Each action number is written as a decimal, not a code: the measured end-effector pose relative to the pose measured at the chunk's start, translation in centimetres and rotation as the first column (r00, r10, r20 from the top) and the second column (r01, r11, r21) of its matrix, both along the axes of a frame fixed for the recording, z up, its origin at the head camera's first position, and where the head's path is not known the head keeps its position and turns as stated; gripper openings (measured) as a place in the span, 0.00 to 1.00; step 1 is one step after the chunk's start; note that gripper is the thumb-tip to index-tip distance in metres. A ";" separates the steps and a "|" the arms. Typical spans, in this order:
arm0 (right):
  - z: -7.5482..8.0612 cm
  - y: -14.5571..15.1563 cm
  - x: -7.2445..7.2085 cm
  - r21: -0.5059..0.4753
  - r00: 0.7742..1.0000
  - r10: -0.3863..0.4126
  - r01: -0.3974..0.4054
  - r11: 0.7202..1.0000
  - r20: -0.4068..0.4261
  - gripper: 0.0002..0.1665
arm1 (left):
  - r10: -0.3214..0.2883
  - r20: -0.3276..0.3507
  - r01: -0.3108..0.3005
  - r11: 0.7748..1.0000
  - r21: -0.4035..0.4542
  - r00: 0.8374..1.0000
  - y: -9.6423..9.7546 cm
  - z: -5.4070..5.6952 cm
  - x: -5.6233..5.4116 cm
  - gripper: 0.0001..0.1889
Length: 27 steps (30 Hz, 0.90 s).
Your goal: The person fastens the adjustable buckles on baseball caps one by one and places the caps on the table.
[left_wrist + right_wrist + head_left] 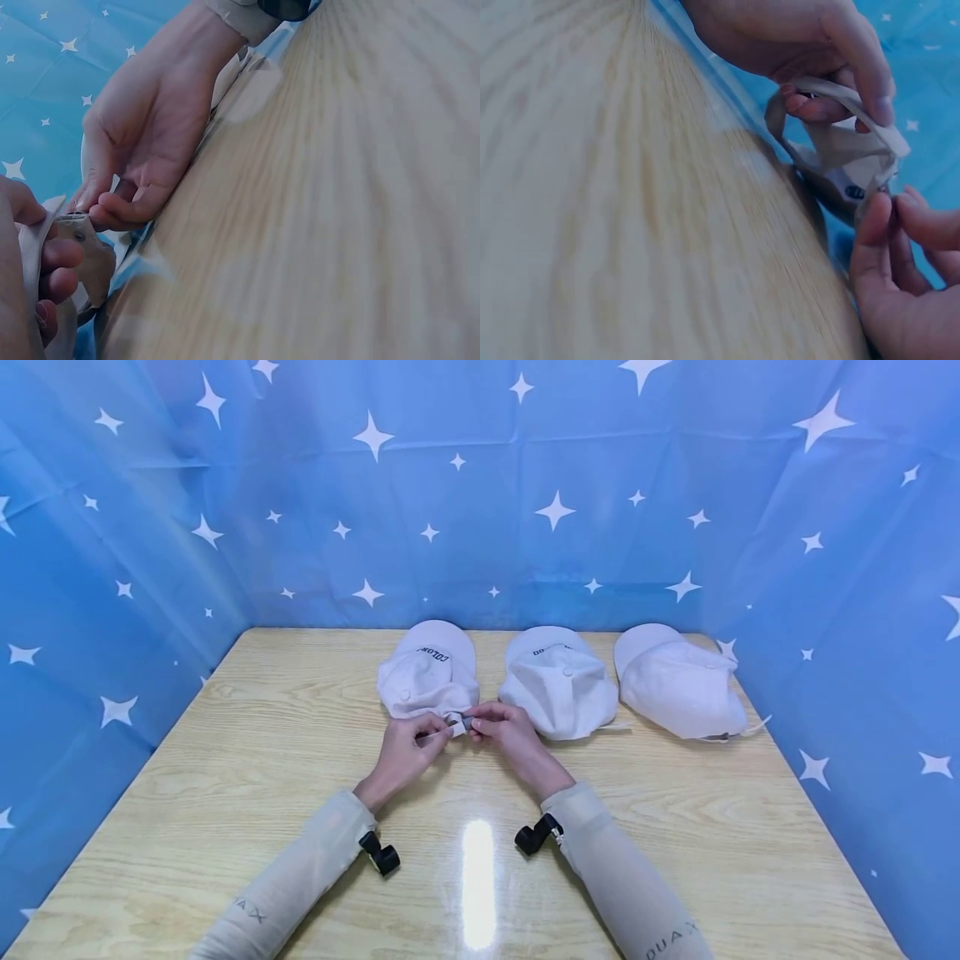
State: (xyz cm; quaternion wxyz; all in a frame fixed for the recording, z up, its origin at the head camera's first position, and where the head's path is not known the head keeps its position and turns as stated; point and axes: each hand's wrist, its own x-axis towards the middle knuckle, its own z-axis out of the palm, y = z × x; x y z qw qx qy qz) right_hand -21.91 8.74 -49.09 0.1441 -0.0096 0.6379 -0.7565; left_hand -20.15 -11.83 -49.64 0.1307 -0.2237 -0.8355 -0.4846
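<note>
A white baseball cap point(427, 672) with dark lettering lies at the left of a row, brim toward the back curtain and its back toward me. At its back edge, my left hand point(403, 752) pinches the cap's pale adjustment strap point(821, 86), which bends into a loop in the right wrist view. My right hand point(517, 743) pinches the strap at its small buckle, just to the right of the left fingers. Both hands' fingertips nearly meet there. In the left wrist view, the right hand's thumb and fingers point(124, 210) close on the buckle end; they partly hide it.
A second white cap point(562, 689) sits close right of the hands, its strap end sticking out. Farther right is a third white cap point(678, 685), also with a loose strap end. The wooden table point(262, 777) meets a blue starred curtain point(480, 510) at the back and sides.
</note>
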 end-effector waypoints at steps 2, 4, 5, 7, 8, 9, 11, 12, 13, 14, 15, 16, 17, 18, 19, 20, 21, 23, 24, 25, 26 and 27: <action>0.2 0.0 0.0 -0.003 1.000 -0.009 0.009 1.000 0.005 0.16 | 0.019 -0.038 -0.020 0.999 -0.027 0.999 0.2 -0.1 0.0 0.02; 0.2 0.0 0.1 -0.005 1.000 -0.015 0.015 1.000 0.008 0.15 | 0.038 -0.074 -0.042 0.998 -0.054 0.997 0.4 -0.2 0.0 0.02; 0.3 -0.1 0.1 -0.009 1.000 -0.018 0.019 1.000 0.009 0.15 | 0.048 -0.088 -0.054 0.996 -0.068 0.995 0.5 -0.2 0.0 0.02; 0.2 0.0 0.1 -0.021 1.000 -0.026 0.026 0.999 0.012 0.15 | 0.068 -0.108 -0.079 0.993 -0.092 0.992 0.7 -0.3 0.0 0.03; 0.2 0.0 0.1 -0.026 1.000 -0.028 0.028 0.999 0.011 0.16 | 0.076 -0.112 -0.088 0.991 -0.099 0.991 0.8 -0.3 0.0 0.03; 0.1 0.0 0.0 -0.030 1.000 -0.027 0.028 0.999 0.009 0.16 | 0.083 -0.113 -0.095 0.990 -0.103 0.990 0.8 -0.3 0.0 0.03; 0.0 0.1 -0.1 -0.036 1.000 -0.025 0.025 0.999 0.004 0.16 | 0.092 -0.103 -0.104 0.989 -0.109 0.990 1.0 -0.3 0.0 0.03; -0.1 0.1 -0.1 -0.040 1.000 -0.024 0.024 0.999 0.001 0.16 | 0.096 -0.099 -0.107 0.988 -0.110 0.990 1.0 -0.2 0.0 0.03; -0.1 0.2 -0.1 -0.040 1.000 -0.021 0.020 0.999 -0.006 0.16 | 0.099 -0.092 -0.109 0.988 -0.108 0.991 1.1 -0.2 0.0 0.03; -0.2 0.2 -0.1 -0.043 1.000 -0.018 0.017 0.999 -0.011 0.16 | 0.103 -0.086 -0.112 0.988 -0.108 0.991 1.2 -0.2 0.0 0.02; -0.2 0.2 -0.2 -0.045 1.000 -0.015 0.015 0.999 -0.014 0.16 | 0.107 -0.082 -0.116 0.988 -0.105 0.991 1.3 -0.1 0.0 0.02; -0.2 0.2 -0.1 -0.047 1.000 -0.013 0.013 0.999 -0.016 0.17 | 0.113 -0.076 -0.121 0.987 -0.107 0.991 1.3 -0.1 0.1 0.03; -0.2 0.2 -0.1 -0.050 1.000 -0.011 0.010 0.999 -0.018 0.17 | 0.119 -0.067 -0.125 0.987 -0.103 0.991 1.4 0.0 0.1 0.03; -0.2 0.2 -0.1 -0.054 1.000 -0.010 0.009 0.999 -0.017 0.17 | 0.120 -0.053 -0.125 0.988 -0.092 0.991 1.5 0.0 0.1 0.03; -0.2 0.2 -0.1 -0.055 1.000 -0.007 0.006 0.998 -0.018 0.18 | 0.121 -0.033 -0.123 0.989 -0.078 0.992 1.6 0.0 0.2 0.04; -0.2 0.2 -0.1 -0.057 1.000 -0.008 0.007 0.998 -0.015 0.18 | 0.123 -0.012 -0.123 0.990 -0.065 0.992 1.7 0.1 0.3 0.04; -0.3 0.2 -0.1 -0.057 1.000 -0.008 0.007 0.998 -0.016 0.18 | 0.125 0.009 -0.125 0.991 -0.052 0.992 1.7 0.1 0.3 0.04; -0.3 0.2 -0.2 -0.055 1.000 -0.008 0.007 0.998 -0.016 0.18 | 0.127 0.054 -0.126 0.992 -0.026 0.990 1.9 0.2 0.4 0.04; -0.3 0.1 -0.2 -0.052 1.000 -0.012 0.011 0.999 -0.015 0.18 | 0.126 0.072 -0.125 0.992 -0.014 0.989 2.0 0.2 0.5 0.04; -0.4 0.1 -0.2 -0.044 1.000 -0.014 0.013 0.999 -0.016 0.17 | 0.126 0.086 -0.126 0.992 -0.008 0.988 2.0 0.2 0.5 0.04; -0.4 0.1 -0.2 -0.036 1.000 -0.015 0.015 0.999 -0.018 0.17 | 0.125 0.094 -0.125 0.992 -0.006 0.988 2.1 0.2 0.5 0.04; -0.3 0.1 -0.2 -0.025 1.000 -0.015 0.014 1.000 -0.022 0.17 | 0.124 0.096 -0.124 0.992 -0.004 0.988 2.1 0.2 0.6 0.04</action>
